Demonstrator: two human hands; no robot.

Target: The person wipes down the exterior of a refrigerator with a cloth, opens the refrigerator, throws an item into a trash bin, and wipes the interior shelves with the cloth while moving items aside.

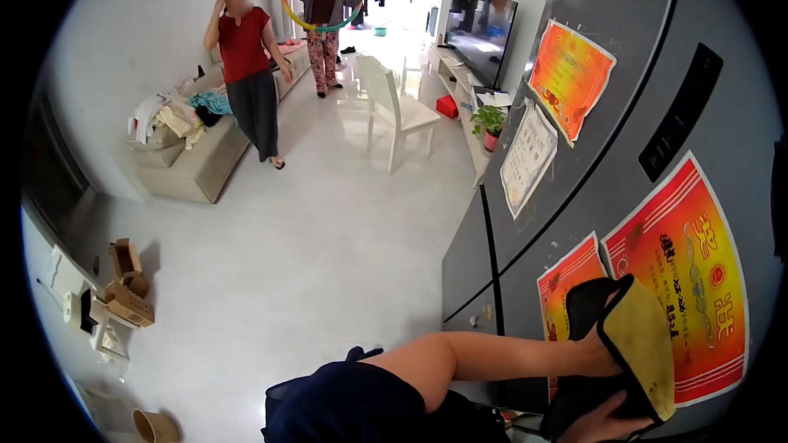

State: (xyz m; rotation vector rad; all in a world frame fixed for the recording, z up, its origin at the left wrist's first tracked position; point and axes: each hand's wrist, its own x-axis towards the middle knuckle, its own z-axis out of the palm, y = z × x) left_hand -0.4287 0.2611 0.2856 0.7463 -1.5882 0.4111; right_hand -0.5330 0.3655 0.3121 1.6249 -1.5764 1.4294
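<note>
Slanting down the right of the view, a yellow and black cloth (644, 349) sits between two hands, just in front of the fridge (579, 205), with its long axis running from upper left to lower right. The left hand (599, 354) meets it from the left, at the end of a bare forearm (509, 357) laid nearly level across the view, and its fingers go behind the yellow face (so I cannot tell whether they are spread or pinching). The right hand (607, 422) lies lower, nearer the bottom edge, fingers bent against the cloth; how tightly they press is hidden. The yellow face thus lies to the right of the left hand and above the right one. Behind it, the fridge door and a big red certificate (706, 279) seem to limit room on that side. Space opens the other way, over the pale floor (328, 262) toward the sofa (185, 168) and the white chair (417, 117), where two people stand well apart from the cloth.
</note>
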